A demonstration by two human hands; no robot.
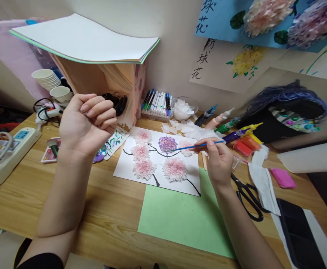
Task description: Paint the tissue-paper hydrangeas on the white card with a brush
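Observation:
My right hand (219, 160) grips a thin blue paintbrush (198, 144). The brush tip is at the lower right of a purple flower (168, 144) on a white sheet (130, 168). Around it on the sheet are several fluffy pink paper flowers (174, 169) and black painted stems. My left hand (87, 121) is raised left of the sheet with its fingers curled in and the palm side showing; nothing is visible in it. Under the white sheet's lower edge lies a green sheet (180, 220).
Black scissors (249, 196), paper strips and a dark case (303, 231) lie at right. Paint bottles (233, 135), a bowl of paper pieces (183, 108) and a marker set (158, 102) stand behind. Left are a power strip (12, 153), paper cups (44, 78) and a make-up brush (52, 147).

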